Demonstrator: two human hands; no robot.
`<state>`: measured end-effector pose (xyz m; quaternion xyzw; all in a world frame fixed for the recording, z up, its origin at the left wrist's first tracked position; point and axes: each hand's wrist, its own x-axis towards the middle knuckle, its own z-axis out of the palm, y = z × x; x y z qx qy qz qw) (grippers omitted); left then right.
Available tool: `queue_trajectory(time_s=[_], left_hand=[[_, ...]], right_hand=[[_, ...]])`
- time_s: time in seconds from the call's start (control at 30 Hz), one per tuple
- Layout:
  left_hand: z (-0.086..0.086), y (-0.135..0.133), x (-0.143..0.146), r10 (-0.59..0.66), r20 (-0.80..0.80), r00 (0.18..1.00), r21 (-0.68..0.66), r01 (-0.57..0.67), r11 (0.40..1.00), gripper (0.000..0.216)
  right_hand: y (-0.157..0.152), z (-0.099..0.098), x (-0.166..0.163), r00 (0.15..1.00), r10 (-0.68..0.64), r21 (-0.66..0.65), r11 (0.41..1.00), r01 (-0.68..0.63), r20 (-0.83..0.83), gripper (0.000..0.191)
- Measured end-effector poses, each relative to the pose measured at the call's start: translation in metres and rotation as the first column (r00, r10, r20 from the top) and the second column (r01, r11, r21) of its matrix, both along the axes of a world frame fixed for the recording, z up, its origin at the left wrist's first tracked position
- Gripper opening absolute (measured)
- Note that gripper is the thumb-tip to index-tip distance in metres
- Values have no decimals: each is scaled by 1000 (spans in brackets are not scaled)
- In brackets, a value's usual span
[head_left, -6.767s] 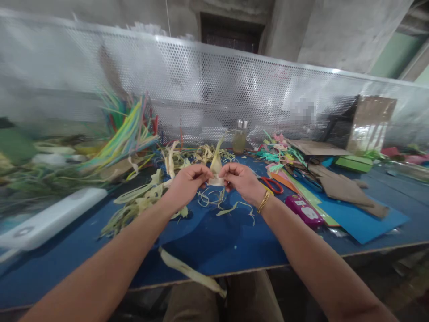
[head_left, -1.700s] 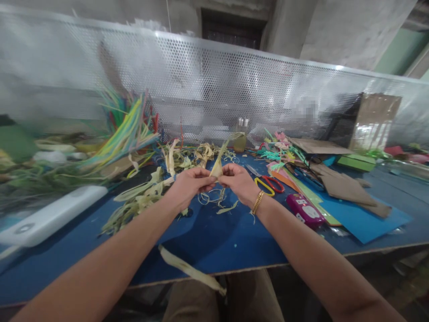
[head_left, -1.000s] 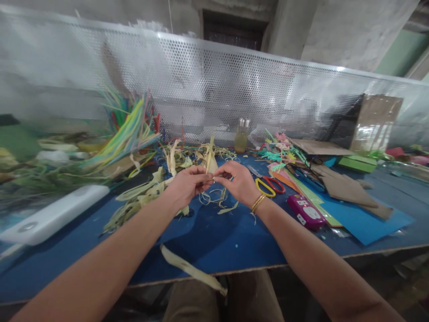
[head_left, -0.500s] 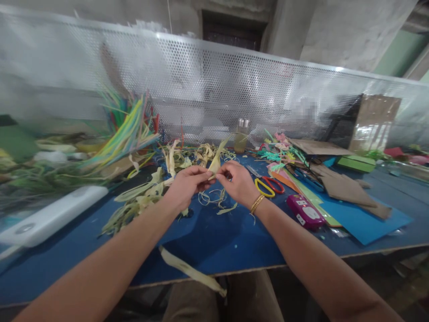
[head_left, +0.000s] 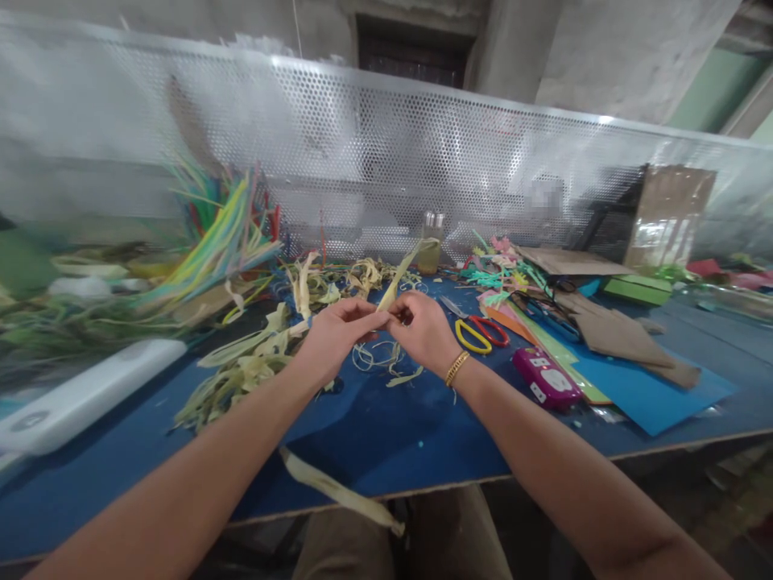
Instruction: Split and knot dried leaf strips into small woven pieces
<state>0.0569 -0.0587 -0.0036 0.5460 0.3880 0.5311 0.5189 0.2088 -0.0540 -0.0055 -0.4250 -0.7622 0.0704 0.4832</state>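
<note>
A pale green-yellow corn husk strip (head_left: 399, 276) rises from between my two hands, its upper end bent over to the right. My left hand (head_left: 344, 330) pinches its lower end from the left, fingers closed. From the right, my right hand (head_left: 421, 326) pinches the same end, fingertips meeting the left ones; the gripped part is hidden. Thin loose shreds (head_left: 380, 358) lie on the blue tabletop (head_left: 416, 451) beneath the hands. A heap of dried husks (head_left: 241, 370) sits left of my left hand. Another husk strip (head_left: 338, 490) lies across the table's front edge.
Scissors (head_left: 480, 332) with yellow and red handles lie right of my right hand, near a purple box-like device (head_left: 545, 377). Blue paper (head_left: 652, 395) and cardboard (head_left: 625, 338) spread further right. A white bar (head_left: 90, 395) and coloured strips (head_left: 223, 234) are left; a bottle (head_left: 431, 246) stands behind.
The husk strip now looks narrower and its tip bends to the right. My hands have pressed closer together around its lower end. The whole view has shifted slightly.
</note>
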Motion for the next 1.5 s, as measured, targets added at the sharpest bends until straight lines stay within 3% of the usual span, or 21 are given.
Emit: queue_trajectory(time_s=[0.33, 0.6, 0.77, 0.93, 1.13, 1.5], left_hand=[[-1, 3, -1, 71, 20, 997, -2, -71, 997, 26], [0, 1, 0, 100, 27, 995, 8, -100, 995, 26], [1, 2, 0, 129, 29, 991, -12, -128, 992, 27], [1, 4, -4, 89, 15, 996, -59, -88, 994, 27], [2, 8, -10, 30, 5, 1000, -121, -29, 992, 25], [1, 5, -7, 57, -119, 991, -14, -59, 998, 23]], right_hand=[[0, -1, -1, 996, 17, -62, 998, -22, -93, 13], [1, -5, -4, 965, 7, -153, 987, -49, -263, 21], [4, -7, -8, 856, 48, -297, 927, -230, -514, 21], [2, -5, -9, 729, -22, -416, 833, -365, -684, 28], [2, -2, -7, 710, -31, -411, 832, -371, -704, 26], [-2, 2, -11, 702, -60, -442, 814, -376, -709, 17]])
